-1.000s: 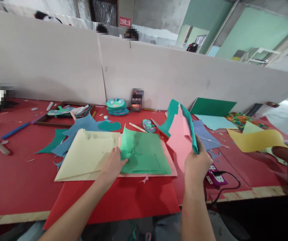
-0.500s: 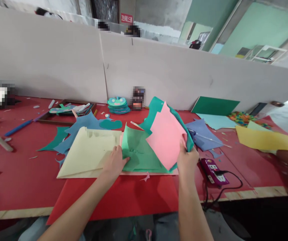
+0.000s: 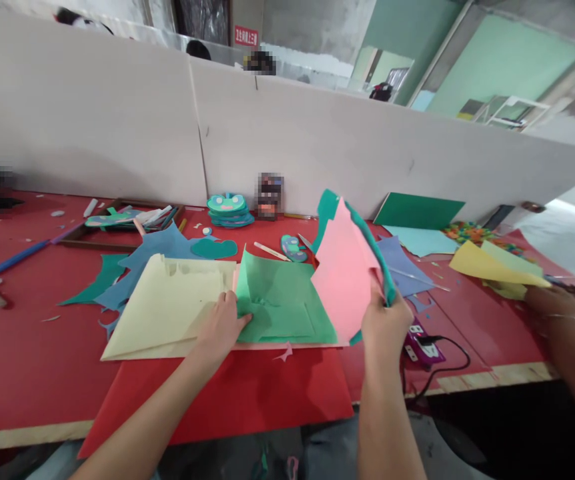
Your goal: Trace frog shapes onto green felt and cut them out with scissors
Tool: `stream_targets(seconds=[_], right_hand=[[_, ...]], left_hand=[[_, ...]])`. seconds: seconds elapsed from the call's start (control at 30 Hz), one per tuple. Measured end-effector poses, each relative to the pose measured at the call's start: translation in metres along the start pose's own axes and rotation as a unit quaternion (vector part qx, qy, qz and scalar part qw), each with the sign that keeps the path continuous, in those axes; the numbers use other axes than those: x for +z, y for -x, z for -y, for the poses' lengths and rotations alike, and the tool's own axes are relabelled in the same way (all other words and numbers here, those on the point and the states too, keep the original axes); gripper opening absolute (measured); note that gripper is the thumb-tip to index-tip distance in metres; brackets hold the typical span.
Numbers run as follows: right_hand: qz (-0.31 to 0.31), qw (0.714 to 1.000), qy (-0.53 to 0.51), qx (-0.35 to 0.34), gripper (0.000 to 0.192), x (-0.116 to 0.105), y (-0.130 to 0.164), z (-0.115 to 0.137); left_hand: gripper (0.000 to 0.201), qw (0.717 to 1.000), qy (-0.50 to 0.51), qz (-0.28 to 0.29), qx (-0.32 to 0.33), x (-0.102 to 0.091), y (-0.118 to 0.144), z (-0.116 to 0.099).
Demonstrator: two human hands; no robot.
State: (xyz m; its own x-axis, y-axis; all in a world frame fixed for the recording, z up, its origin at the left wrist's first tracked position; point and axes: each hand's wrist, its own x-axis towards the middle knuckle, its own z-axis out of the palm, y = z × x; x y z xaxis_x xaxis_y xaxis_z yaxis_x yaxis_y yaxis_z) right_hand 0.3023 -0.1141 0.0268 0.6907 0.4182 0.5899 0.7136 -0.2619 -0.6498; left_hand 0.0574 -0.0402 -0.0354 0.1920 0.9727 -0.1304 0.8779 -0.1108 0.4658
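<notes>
Head view: your left hand (image 3: 225, 325) lay where the layered pale-cream sheets (image 3: 162, 307) met the creased bright-green sheet (image 3: 282, 320), as it did half a second earlier; its thumb rested on the green, but whether it pinched anything you could not tell. Your right hand (image 3: 387, 321) was clamped on the lower right edge of a jagged pink sheet (image 3: 345, 267) backed by a curling teal sheet (image 3: 326, 213); you had swung both rightward, which left more of the green exposed. Across the red tabletop (image 3: 27, 340) you had, left to right, a brown rectangular tray (image 3: 92, 245), a stack of teal cut-outs (image 3: 230, 212) and, far right, a co-worker's hands (image 3: 555, 303) near a yellow sheet (image 3: 492, 263). Beyond stood a white partition (image 3: 117, 113), a red sign (image 3: 246, 36) and a pale-green wall (image 3: 507, 60).
</notes>
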Motion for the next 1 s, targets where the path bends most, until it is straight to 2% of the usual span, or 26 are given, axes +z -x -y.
stream_targets(seconds=[0.1,0.2,0.33,0.43,0.5,0.57,0.67,0.77,1.0], right_hand=[[0.025,0.999,0.039,-0.006,0.039,-0.003,-0.001,-0.002],[-0.022,0.999,0.019,-0.032,0.041,-0.007,0.0,0.0],[-0.064,0.992,-0.07,-0.086,0.039,-0.006,0.006,0.011],[-0.045,0.985,-0.115,-0.124,0.038,0.004,0.014,0.018],[0.002,0.981,-0.133,-0.138,0.039,0.016,0.022,0.019],[0.072,0.979,-0.147,-0.119,0.041,0.03,0.032,0.019],[0.128,0.975,-0.175,-0.051,0.046,0.048,0.047,0.015],[0.149,0.974,-0.169,0.001,0.046,0.058,0.058,0.012],[0.155,0.976,-0.151,0.03,0.041,0.061,0.06,0.011]], left_hand=[[0.03,1.0,-0.003,0.0,0.0,-0.001,0.0,-0.001],[0.029,1.0,-0.009,-0.004,0.0,-0.001,0.001,-0.001],[0.027,1.0,-0.018,-0.005,0.014,-0.002,0.003,-0.001],[0.031,0.999,-0.039,-0.006,0.013,-0.004,0.005,-0.004],[0.032,0.998,-0.059,-0.011,0.016,-0.005,0.007,-0.006],[0.029,0.997,-0.075,-0.016,0.026,-0.005,0.008,-0.007],[0.027,0.999,-0.045,-0.013,0.012,-0.006,0.008,-0.008],[0.031,0.999,0.023,0.008,-0.024,-0.006,0.007,-0.007],[0.029,0.996,0.085,0.01,-0.04,-0.006,0.003,-0.006]])
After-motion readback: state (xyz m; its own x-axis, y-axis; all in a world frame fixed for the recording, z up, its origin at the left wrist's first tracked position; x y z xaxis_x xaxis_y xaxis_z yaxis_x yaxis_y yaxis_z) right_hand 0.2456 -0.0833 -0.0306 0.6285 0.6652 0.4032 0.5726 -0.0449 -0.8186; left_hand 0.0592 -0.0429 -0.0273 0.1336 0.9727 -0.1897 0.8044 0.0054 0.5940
